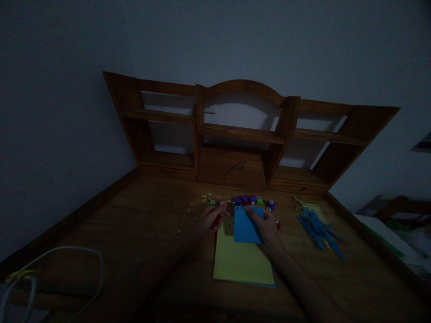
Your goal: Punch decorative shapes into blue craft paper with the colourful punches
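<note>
My right hand (267,226) grips a blue sheet of paper (248,231) by its upper right part, thumb on top. Small holes run along the sheet's top left edge. To the left, my left hand (212,218) has its fingers curled round a small red craft punch (216,220), partly hidden by the fingers. A stack of yellow paper (243,264) lies on the desk beneath the blue sheet. Just beyond both hands sit several purple, green and red punches (244,199) with white, eye-like round spots.
Tiny punched-out paper bits (205,196) are scattered left of the punches. Blue paper strips (318,226) lie over yellow perforated strips (299,205) on the right. A wooden shelf unit (235,130) stands along the back. A white cable (101,269) loops at the lower left.
</note>
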Action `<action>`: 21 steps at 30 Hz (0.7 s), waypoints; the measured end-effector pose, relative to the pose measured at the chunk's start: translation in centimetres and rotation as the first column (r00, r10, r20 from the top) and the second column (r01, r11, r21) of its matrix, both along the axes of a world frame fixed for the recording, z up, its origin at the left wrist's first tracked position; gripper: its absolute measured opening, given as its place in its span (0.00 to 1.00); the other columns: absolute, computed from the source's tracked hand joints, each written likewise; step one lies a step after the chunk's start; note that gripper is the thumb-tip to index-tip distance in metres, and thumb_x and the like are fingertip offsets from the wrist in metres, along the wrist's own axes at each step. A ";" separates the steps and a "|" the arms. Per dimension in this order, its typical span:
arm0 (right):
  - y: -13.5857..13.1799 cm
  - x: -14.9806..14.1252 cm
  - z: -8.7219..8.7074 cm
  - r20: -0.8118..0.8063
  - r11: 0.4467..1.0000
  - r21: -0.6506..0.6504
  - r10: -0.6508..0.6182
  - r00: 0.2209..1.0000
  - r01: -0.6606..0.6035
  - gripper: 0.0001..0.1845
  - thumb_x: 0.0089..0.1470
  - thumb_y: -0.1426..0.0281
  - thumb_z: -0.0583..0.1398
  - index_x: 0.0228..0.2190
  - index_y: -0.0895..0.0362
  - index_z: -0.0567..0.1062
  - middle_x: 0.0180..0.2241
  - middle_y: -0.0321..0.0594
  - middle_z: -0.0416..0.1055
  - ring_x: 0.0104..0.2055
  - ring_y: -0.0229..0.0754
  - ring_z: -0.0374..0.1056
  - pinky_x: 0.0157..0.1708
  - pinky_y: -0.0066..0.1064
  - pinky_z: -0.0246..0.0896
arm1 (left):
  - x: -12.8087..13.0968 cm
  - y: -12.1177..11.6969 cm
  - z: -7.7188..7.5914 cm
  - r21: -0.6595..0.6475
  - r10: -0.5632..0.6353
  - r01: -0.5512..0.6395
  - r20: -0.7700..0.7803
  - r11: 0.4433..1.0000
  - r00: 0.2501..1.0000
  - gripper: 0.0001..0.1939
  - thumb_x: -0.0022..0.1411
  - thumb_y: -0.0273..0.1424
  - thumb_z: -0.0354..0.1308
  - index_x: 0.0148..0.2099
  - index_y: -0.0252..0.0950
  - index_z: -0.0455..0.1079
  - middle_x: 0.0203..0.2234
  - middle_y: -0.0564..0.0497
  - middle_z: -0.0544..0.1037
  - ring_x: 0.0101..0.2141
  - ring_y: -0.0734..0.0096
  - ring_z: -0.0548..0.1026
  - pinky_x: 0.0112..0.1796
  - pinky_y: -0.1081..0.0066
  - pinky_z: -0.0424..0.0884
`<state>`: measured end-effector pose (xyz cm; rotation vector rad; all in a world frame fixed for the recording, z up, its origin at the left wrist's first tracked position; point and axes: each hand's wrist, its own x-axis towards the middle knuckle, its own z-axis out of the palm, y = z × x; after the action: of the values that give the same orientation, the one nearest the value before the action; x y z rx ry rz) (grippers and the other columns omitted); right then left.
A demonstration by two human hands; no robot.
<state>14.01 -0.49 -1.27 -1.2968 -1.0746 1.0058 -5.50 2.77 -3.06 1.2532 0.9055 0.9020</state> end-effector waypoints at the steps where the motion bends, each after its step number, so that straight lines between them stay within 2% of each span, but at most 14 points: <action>1: 0.1 0.1 -0.2 -0.017 1.000 -0.025 -0.003 1.000 0.002 0.27 0.37 0.52 0.66 0.33 0.61 0.79 0.24 0.42 0.76 0.23 0.45 0.70 0.21 0.33 0.66 | 0.1 -0.2 0.0 -0.015 -0.023 0.023 0.000 1.000 1.000 0.23 0.58 0.50 0.51 0.32 0.33 0.70 0.16 0.56 0.61 0.13 0.79 0.56 0.14 0.77 0.47; 5: 0.7 0.4 -0.6 -0.045 0.997 -0.071 -0.036 0.998 0.033 0.24 0.40 0.53 0.65 0.32 0.60 0.78 0.23 0.41 0.75 0.22 0.45 0.70 0.21 0.33 0.66 | 0.6 -1.2 0.1 -0.039 -0.161 0.159 -0.037 0.986 0.986 0.26 0.57 0.54 0.51 0.27 0.34 0.65 0.15 0.55 0.62 0.15 0.77 0.58 0.16 0.76 0.48; 7: 0.9 0.4 -0.6 -0.031 0.995 -0.079 -0.062 0.998 0.060 0.22 0.40 0.54 0.66 0.30 0.59 0.78 0.22 0.40 0.75 0.22 0.45 0.70 0.21 0.33 0.66 | 0.9 -1.7 0.2 -0.050 -0.218 0.216 -0.054 0.975 0.974 0.25 0.56 0.53 0.54 0.29 0.34 0.64 0.17 0.56 0.62 0.16 0.78 0.57 0.16 0.77 0.48; 9: 0.9 0.4 -0.6 -0.022 0.995 -0.063 -0.075 0.997 0.073 0.21 0.40 0.54 0.66 0.31 0.59 0.78 0.23 0.39 0.75 0.23 0.45 0.70 0.22 0.33 0.66 | 1.2 -2.0 0.3 -0.014 -0.265 0.265 -0.083 0.964 0.961 0.23 0.53 0.52 0.58 0.31 0.34 0.65 0.18 0.57 0.60 0.17 0.79 0.56 0.17 0.77 0.48; 11: 0.8 0.4 -0.7 -0.004 0.997 -0.035 -0.066 0.998 0.066 0.20 0.40 0.54 0.66 0.29 0.58 0.78 0.23 0.38 0.75 0.23 0.44 0.69 0.22 0.33 0.65 | 1.3 -2.1 0.2 0.053 -0.275 0.283 -0.113 0.958 0.955 0.23 0.52 0.50 0.61 0.29 0.33 0.64 0.17 0.57 0.59 0.18 0.79 0.56 0.19 0.77 0.49; 14: 0.7 0.4 -0.9 -0.002 0.997 -0.048 -0.053 0.999 0.053 0.20 0.40 0.51 0.66 0.21 0.57 0.74 0.19 0.37 0.71 0.20 0.42 0.66 0.20 0.31 0.62 | 1.3 -1.7 -0.1 0.111 -0.201 0.216 -0.132 0.970 0.971 0.23 0.53 0.49 0.60 0.25 0.33 0.62 0.17 0.57 0.59 0.19 0.78 0.56 0.20 0.76 0.49; 16: 1.0 0.5 -0.8 -0.104 0.998 -0.052 -0.027 0.994 0.021 0.24 0.42 0.46 0.62 0.20 0.55 0.74 0.18 0.38 0.70 0.20 0.43 0.66 0.20 0.32 0.61 | 1.0 -1.3 -0.3 0.166 -0.114 0.137 -0.140 0.977 0.984 0.22 0.55 0.48 0.58 0.24 0.33 0.63 0.16 0.57 0.59 0.20 0.77 0.57 0.21 0.75 0.50; 19: 1.7 0.4 -0.5 -0.297 0.987 -0.049 0.131 0.946 -0.152 0.30 0.45 0.40 0.55 0.26 0.55 0.76 0.20 0.41 0.72 0.23 0.45 0.69 0.24 0.34 0.64 | 0.7 -0.6 -0.3 0.296 0.009 0.040 -0.164 0.954 0.986 0.22 0.59 0.45 0.56 0.22 0.33 0.67 0.16 0.54 0.64 0.22 0.74 0.62 0.24 0.75 0.54; 21: 2.0 0.4 -0.4 -0.344 0.947 -0.099 0.257 0.903 -0.307 0.31 0.45 0.41 0.56 0.27 0.57 0.76 0.21 0.42 0.73 0.24 0.45 0.70 0.26 0.35 0.65 | 0.5 -0.3 -0.2 0.352 0.078 -0.009 -0.184 0.936 0.980 0.19 0.58 0.43 0.57 0.23 0.34 0.72 0.18 0.52 0.68 0.23 0.71 0.65 0.26 0.74 0.57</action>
<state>14.45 1.52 -1.66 -1.0569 -0.9570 1.4918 -5.02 2.47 -3.25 1.6577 0.9568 1.0187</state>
